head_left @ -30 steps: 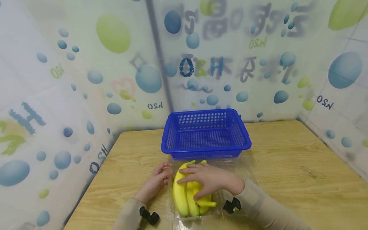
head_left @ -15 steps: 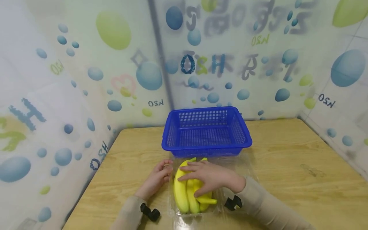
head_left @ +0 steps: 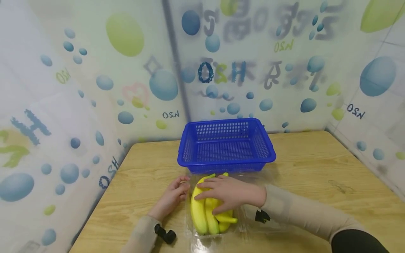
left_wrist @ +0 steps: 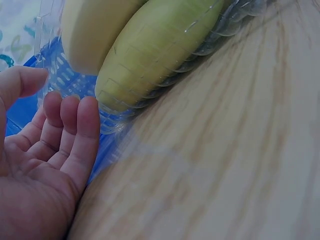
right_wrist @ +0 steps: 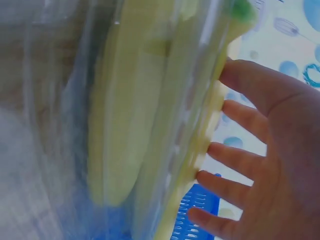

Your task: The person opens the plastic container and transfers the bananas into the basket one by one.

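Observation:
Several yellow bananas [head_left: 198, 214] lie side by side in a clear plastic clamshell box [head_left: 207, 239], near the front of the table. My right hand [head_left: 232, 191] rests over them with fingers spread; in the right wrist view its fingertips [right_wrist: 215, 149] meet the top of the fruit. Beside the box's left wall, my left hand [head_left: 172, 196] lies with loosely bent fingers, holding nothing. Its fingertips [left_wrist: 88, 112] come right up to the clear wall in the left wrist view. The palm hides part of the bananas on the right.
A blue plastic basket [head_left: 226, 163] with nothing in it stands directly behind the box. The box's clear lid [head_left: 272, 226] lies flat to the right, partly under my right forearm. Wooden tabletop [head_left: 316, 168] extends to both sides, with patterned walls [head_left: 152, 119] around it.
My right forearm has swung outward, and a black band above the elbow now shows at lower right. The right hand stays over the bananas; the left hand has barely moved.

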`<state>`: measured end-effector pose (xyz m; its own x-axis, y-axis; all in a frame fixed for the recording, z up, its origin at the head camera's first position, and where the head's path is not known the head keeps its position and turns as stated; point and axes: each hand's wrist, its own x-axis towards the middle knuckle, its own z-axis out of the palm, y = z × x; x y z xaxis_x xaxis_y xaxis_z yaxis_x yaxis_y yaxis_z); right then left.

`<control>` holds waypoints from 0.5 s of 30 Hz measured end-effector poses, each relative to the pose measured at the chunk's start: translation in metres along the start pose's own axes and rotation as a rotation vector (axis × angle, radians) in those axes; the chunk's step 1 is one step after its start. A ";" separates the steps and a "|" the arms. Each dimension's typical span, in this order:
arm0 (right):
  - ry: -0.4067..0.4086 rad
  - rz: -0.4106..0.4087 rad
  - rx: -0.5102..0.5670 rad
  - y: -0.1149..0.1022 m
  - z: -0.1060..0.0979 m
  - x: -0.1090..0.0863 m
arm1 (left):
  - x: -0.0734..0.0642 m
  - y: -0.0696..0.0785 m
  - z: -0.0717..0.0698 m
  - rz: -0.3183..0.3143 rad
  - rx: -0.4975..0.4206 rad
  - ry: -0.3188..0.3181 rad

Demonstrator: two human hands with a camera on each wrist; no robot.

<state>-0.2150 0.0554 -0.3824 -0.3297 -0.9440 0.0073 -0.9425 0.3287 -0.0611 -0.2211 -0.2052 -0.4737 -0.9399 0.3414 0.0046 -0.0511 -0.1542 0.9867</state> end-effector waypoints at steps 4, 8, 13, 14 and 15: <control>0.016 -0.064 -0.046 0.004 0.001 0.005 | 0.000 -0.001 0.001 -0.008 0.003 0.014; 0.029 -0.126 -0.072 0.009 0.002 0.012 | 0.000 -0.002 0.001 -0.015 0.003 0.015; 0.048 -0.188 -0.083 0.014 0.003 0.019 | 0.000 -0.001 0.001 -0.009 -0.004 -0.002; 0.052 -0.199 -0.082 0.014 0.003 0.020 | 0.000 -0.001 0.001 -0.008 -0.006 -0.005; 0.054 -0.210 -0.086 0.014 0.003 0.021 | -0.001 -0.001 0.001 -0.007 -0.003 -0.006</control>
<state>-0.2350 0.0401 -0.3859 -0.1266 -0.9899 0.0641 -0.9911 0.1288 0.0322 -0.2201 -0.2042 -0.4742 -0.9374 0.3482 -0.0015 -0.0589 -0.1545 0.9862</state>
